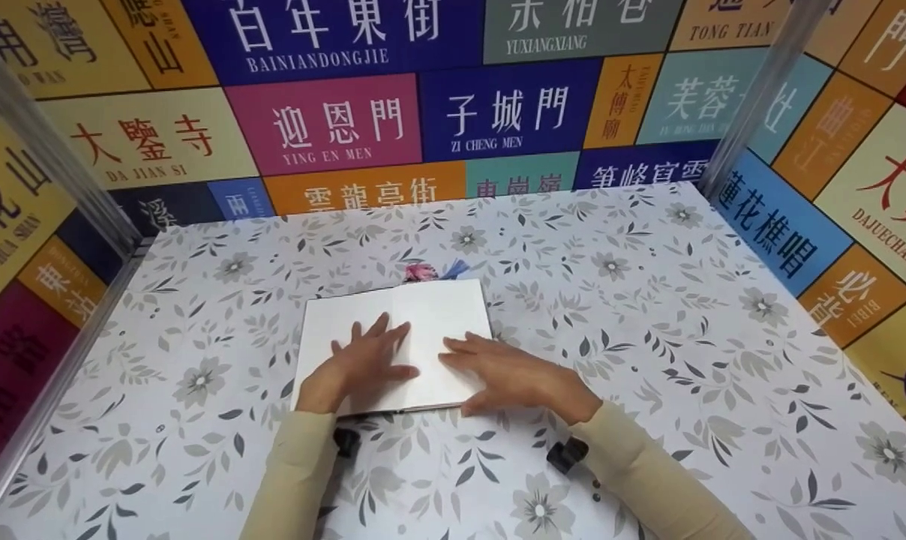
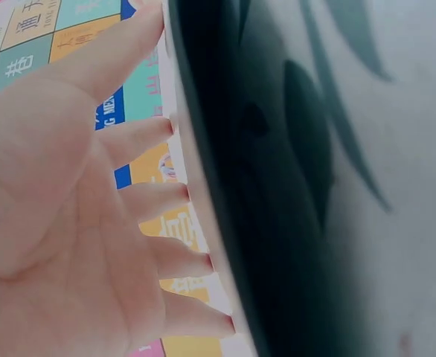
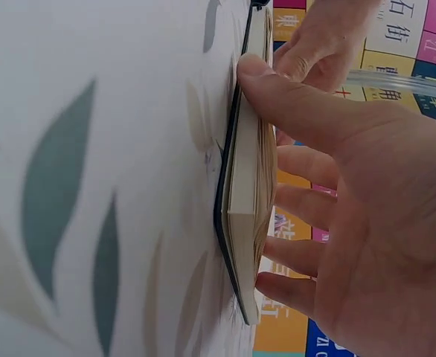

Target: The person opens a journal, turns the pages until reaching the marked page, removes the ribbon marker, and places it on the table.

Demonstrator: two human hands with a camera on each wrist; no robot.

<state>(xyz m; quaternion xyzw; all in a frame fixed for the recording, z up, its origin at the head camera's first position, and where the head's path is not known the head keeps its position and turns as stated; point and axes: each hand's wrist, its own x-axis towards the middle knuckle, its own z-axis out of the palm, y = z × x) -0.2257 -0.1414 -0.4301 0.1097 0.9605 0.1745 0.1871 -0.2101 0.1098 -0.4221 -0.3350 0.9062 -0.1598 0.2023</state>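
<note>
An open notebook with blank white pages lies on the floral-patterned table. My left hand rests on the left page with its fingers spread and fairly straight. On the right page lie the fingers of my right hand, the thumb near the bottom edge. In the right wrist view the notebook shows a dark cover and a thick block of pages, and the right hand's thumb touches its near edge. The left wrist view has the left fingertips pressing along the page surface, the palm raised.
Behind the notebook's top edge lie a pink item and a blue tassel. The table has a leaf-and-flower cover. Colourful panels with Chinese lettering stand around it, with clear posts at the corners.
</note>
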